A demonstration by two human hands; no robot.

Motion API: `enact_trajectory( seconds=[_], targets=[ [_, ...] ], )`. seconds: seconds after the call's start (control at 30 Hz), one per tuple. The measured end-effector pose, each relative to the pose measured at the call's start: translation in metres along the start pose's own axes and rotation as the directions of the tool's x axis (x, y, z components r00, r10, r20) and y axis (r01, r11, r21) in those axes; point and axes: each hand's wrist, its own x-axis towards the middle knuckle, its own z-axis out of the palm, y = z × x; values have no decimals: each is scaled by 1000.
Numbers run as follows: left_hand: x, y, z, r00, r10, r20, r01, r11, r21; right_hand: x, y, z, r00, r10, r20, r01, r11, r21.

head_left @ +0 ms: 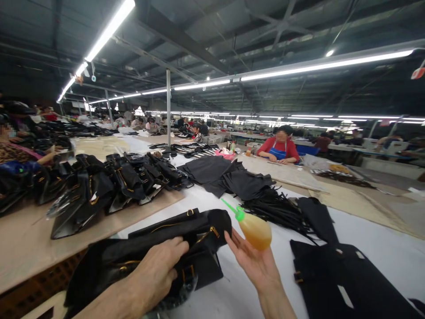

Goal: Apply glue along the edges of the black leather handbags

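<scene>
A black bag point(139, 239) with gold zips and a gold buckle lies on the white table surface in front of me. My left hand point(157, 268) rests over its middle, fingers curled into the black material and gripping it; some fingertips are hidden. At the bag's right end, my right hand point(254, 263) has its palm turned up and its fingers stretched out, touching the rounded edge. Just beyond that hand is a squeeze bottle point(257, 232) with a green nozzle and amber liquid; the fingers are not around it.
Several black bags point(96, 186) stand in a row at left. Beyond my hands lie black sheets point(212, 170) and a heap of black strips point(279, 208). A flat black bag piece point(352, 279) is at right. A person in red point(282, 148) sits across the table.
</scene>
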Motion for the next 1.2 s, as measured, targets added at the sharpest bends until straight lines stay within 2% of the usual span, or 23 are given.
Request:
enact_trajectory(
  seconds=[0.13,0.27,0.37,0.47,0.57,0.67,0.77,0.87,0.97,1.03,1.2],
  targets=[
    [2,2,-2,998,51,45,-55,992,113,9,-6,-1,997,-47,-56,46,999,-8],
    [1,8,-4,997,-20,70,9,987,159,9,-13,0,991,-56,-119,53,998,-29],
    [-1,8,7,999,-53,12,52,993,104,2,-14,0,986,-82,-146,78,996,-36],
    [-7,3,24,996,-9,-91,15,998,63,-9,-14,5,980,-108,-167,103,994,-35],
    [-14,0,33,991,19,-134,-14,999,41,-20,-14,13,978,-120,-173,116,993,-29],
    [-16,11,27,991,3,-134,-6,1000,-23,-26,-13,21,982,-101,-159,99,995,-23],
    [-8,33,17,982,-115,-150,109,993,-47,-27,-9,21,988,-61,-140,59,998,-20],
    [8,58,16,952,-212,-223,227,973,43,-29,1,17,994,-9,-108,6,1000,-29],
    [21,73,27,918,-186,-352,258,951,170,-36,11,15,998,52,-46,-54,997,-52],
    [24,76,36,896,-156,-417,269,936,227,-43,19,16,996,87,8,-86,994,-72],
    [23,66,51,879,-99,-467,252,927,278,-53,38,22,971,214,109,-199,970,-136]
  ],
)
